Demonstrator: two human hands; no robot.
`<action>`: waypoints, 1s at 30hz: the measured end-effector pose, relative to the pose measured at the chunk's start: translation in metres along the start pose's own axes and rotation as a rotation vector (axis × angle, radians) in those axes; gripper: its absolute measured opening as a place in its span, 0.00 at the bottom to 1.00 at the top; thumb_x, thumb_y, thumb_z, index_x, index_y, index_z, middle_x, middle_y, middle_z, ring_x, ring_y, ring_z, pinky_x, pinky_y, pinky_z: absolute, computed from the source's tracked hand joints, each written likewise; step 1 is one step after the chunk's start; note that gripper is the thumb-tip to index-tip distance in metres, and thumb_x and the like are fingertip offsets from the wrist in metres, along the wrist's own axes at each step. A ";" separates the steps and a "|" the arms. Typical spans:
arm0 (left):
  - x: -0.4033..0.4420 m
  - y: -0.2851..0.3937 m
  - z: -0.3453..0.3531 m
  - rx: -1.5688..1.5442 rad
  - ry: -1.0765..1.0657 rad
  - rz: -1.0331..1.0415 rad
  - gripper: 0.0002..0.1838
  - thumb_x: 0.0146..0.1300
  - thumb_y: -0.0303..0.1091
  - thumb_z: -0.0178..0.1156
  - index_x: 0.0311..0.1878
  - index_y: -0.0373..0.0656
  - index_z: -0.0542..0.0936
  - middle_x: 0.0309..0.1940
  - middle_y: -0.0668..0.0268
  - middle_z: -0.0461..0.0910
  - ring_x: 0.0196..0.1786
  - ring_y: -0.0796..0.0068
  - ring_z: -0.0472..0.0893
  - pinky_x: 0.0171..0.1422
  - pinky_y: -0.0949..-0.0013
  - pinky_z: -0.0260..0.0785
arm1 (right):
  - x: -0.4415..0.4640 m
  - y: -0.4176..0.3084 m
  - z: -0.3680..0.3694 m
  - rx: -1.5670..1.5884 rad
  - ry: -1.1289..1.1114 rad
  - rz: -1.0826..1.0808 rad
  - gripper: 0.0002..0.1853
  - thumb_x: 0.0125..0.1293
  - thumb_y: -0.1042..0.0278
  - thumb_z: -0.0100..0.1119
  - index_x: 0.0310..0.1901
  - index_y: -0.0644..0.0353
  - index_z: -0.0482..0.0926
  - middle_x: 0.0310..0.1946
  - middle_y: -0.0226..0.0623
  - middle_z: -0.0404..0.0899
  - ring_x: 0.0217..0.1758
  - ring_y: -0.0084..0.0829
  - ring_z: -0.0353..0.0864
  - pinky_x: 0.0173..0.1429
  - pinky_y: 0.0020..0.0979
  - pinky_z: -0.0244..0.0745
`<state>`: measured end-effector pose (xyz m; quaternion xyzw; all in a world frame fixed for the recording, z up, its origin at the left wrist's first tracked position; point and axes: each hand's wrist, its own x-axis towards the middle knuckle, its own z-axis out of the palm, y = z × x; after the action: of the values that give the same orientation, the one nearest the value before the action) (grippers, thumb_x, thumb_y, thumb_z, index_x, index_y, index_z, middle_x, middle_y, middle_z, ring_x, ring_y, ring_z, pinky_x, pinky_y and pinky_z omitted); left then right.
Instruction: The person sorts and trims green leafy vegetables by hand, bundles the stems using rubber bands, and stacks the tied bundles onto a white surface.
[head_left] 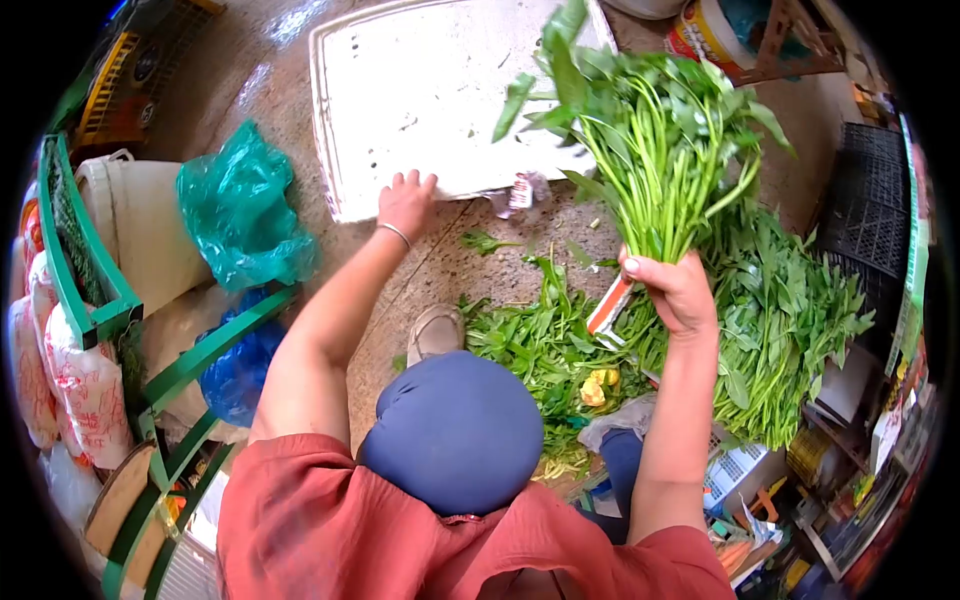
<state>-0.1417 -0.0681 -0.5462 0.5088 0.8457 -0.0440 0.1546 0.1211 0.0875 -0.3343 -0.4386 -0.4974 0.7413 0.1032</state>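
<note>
My right hand is closed round the stems of a bunch of leafy greens, held up with its leaves pointing away from me. An orange-and-white strip sticks out below that fist; I cannot tell whether it is held too. On the left, my left hand lies with fingers stretched out on the near edge of a white board with a raised rim. Below the bunch, loose leaves cover the floor. A large heap of similar greens lies to the right.
To my left are a green plastic bag, a white bucket, a blue bag and a green metal frame. Black crates stand at the right. A crumpled wrapper lies by the board's near edge.
</note>
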 end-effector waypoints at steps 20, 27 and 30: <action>-0.083 -0.070 0.006 -2.042 -0.003 -0.708 0.38 0.48 0.55 0.63 0.57 0.43 0.61 0.49 0.62 0.71 0.46 0.63 0.75 0.46 0.59 0.70 | 0.136 0.194 0.177 -0.193 -0.590 0.529 0.20 0.42 0.69 0.69 0.40 0.58 0.76 0.34 0.31 0.78 0.38 0.27 0.77 0.33 0.30 0.76; -0.085 -0.062 0.005 -2.065 0.159 -0.860 0.33 0.48 0.50 0.66 0.52 0.41 0.66 0.45 0.63 0.74 0.43 0.66 0.77 0.45 0.58 0.71 | 0.139 0.131 0.163 -0.792 -0.509 0.377 0.52 0.29 0.41 0.72 0.57 0.62 0.63 0.49 0.46 0.71 0.54 0.37 0.70 0.54 0.36 0.69; -0.088 -0.066 0.015 -2.129 0.165 -0.752 0.31 0.53 0.52 0.61 0.53 0.42 0.65 0.48 0.62 0.72 0.47 0.65 0.76 0.49 0.57 0.69 | 0.149 0.124 0.153 -1.140 -0.335 0.085 0.67 0.23 0.26 0.66 0.59 0.75 0.54 0.52 0.62 0.65 0.58 0.48 0.67 0.62 0.39 0.63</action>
<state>-0.1578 -0.1775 -0.5395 -0.1669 0.5601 0.6883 0.4297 -0.0478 0.0166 -0.4999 -0.3216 -0.8084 0.4200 -0.2582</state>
